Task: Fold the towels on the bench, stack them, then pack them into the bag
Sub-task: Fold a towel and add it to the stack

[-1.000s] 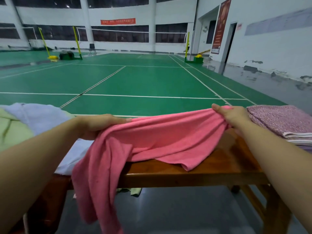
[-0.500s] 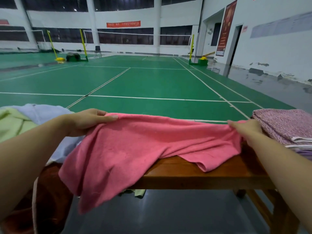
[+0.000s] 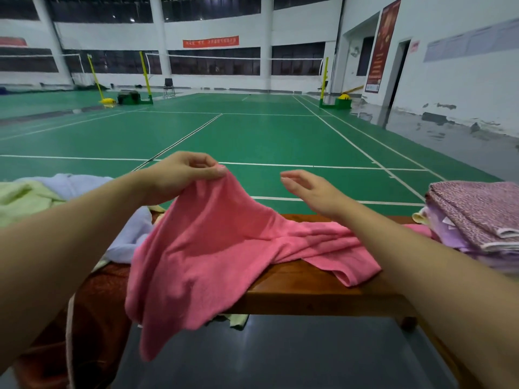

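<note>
Towels lie in a soft heap at the left end of the bench [image 3: 314, 293]: a green towel [image 3: 22, 200] and a pale blue towel [image 3: 84, 183], not folded yet. Next comes the left hand [image 3: 179, 175], which pinches one top corner of the pink towel [image 3: 213, 248] and lifts it up. From that corner the pink towel hangs down over the front edge of the bench, and its other end lies crumpled on the wood. The right hand [image 3: 311, 192] is open with loose fingers, holds nothing, and floats just above the low end of the pink towel. To fold well, I think the right hand should find the other top corner, pull the edge straight, and bring corner to corner. At the far right sits the folded stack [image 3: 477, 217], with a purple speckled towel on top, close to the pink towel's end.
</note>
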Demonstrator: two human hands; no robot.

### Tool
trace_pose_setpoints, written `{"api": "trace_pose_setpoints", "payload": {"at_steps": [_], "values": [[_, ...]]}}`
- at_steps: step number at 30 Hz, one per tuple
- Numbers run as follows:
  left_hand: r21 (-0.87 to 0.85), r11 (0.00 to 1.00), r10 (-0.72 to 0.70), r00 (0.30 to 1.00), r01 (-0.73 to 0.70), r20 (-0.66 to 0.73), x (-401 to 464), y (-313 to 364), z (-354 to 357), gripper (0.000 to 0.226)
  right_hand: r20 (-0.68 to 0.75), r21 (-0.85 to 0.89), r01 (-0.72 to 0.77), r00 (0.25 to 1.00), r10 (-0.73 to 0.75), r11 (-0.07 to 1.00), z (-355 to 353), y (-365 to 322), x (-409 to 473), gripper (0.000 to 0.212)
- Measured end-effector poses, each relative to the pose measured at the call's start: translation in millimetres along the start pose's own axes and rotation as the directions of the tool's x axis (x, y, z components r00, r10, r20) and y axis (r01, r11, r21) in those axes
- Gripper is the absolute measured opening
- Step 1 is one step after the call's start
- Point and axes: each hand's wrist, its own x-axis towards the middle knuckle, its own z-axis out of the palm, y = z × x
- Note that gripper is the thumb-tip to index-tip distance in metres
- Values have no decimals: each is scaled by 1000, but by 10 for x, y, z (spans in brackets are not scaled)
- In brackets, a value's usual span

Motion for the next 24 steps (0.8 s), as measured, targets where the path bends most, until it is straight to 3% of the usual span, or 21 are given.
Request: {"api": "trace_pose_setpoints", "payload": {"at_steps": [5,8,10,13,18,22,24], "values": [[0,998,68,997,-68,24,75,250,150,37,242,273,-55,970,-13,960,293,-570,262,55],[45,995,82,995,-85,64,68,299,204,35,329,322,-126,944,14,938,330,-657,313,69],[102,992,67,997,-72,45,44,294,171,42,265,266,-96,964,23,959,268,-645,279,74],[235,971,45,999,-45,6,-7,197,-9,50,177,146,-89,982,63,985,44,-556,131,61],[441,893,-19,988,86,-154,-121,-124,-464,56,147,-287,-143,970,191,947,-525,-164,-137,69],[480,852,-129,972,211,-199,-308,-306,-726,68,30,-300,-280,953,302,912,-885,116,-351,65],[448,849,-210,958,279,-198,-386,-406,-822,74,29,-220,-334,937,348,917,-1003,239,-410,63]]}}
